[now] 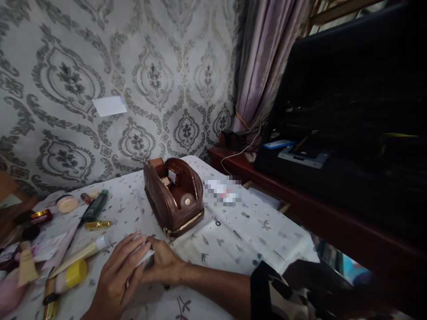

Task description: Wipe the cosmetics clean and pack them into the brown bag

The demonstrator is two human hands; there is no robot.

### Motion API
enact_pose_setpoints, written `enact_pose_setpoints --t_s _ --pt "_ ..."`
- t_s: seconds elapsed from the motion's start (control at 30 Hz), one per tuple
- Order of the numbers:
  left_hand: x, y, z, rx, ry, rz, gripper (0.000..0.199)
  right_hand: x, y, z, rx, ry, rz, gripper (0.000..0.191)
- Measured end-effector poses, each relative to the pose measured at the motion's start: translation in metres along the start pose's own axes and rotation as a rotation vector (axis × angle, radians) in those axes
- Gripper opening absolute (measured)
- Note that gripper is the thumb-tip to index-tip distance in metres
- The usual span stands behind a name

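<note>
My left hand is bent over a small whitish thing with a flat, angular edge, and my right hand grips it from the other side. Both sets of fingers are closed and hide most of it, so its kind does not show. Just beyond my hands stands a brown leather makeup bag, its zip undone and its top gaping. Inside the bag lie a small glittery box and another pale item.
Cosmetics crowd the left of the patterned tablecloth: a cream tube, a yellow-capped bottle, a gold lipstick tube, a dark green tube and a round compact. A dark red desk with a black screen borders the right.
</note>
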State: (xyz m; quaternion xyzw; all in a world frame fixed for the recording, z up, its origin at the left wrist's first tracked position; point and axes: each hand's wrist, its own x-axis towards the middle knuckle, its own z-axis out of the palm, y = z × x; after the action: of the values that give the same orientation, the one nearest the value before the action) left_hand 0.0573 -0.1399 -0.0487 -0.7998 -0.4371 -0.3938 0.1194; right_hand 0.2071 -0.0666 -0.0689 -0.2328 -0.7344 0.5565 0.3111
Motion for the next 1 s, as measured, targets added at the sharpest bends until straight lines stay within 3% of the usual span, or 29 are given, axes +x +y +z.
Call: enact_pose_setpoints --t_s 0.27,0.43,0.7,0.87,1.0 --pt "0.005 0.007 -0.003 -0.136 0.023 -0.182 0.039 -0.003 -0.008 -0.002 -0.032 -0.036 0.064 0.063" --pt "0.01 0.007 -0.004 -0.239 0.001 -0.434 0.031 -0.002 -0.008 -0.002 -0.029 -0.043 0.081 0.071" --pt "0.012 0.003 -0.003 -0.432 -0.008 -0.72 0.037 0.0 -0.004 0.002 -0.017 -0.048 0.056 0.06" --pt "0.01 0.004 -0.002 -0.527 0.014 -0.897 0.043 0.0 -0.007 0.002 0.037 -0.028 0.043 0.066" --pt "0.008 0.003 0.0 -0.566 0.054 -0.961 0.05 0.0 -0.008 0.003 0.161 -0.026 0.079 0.065"
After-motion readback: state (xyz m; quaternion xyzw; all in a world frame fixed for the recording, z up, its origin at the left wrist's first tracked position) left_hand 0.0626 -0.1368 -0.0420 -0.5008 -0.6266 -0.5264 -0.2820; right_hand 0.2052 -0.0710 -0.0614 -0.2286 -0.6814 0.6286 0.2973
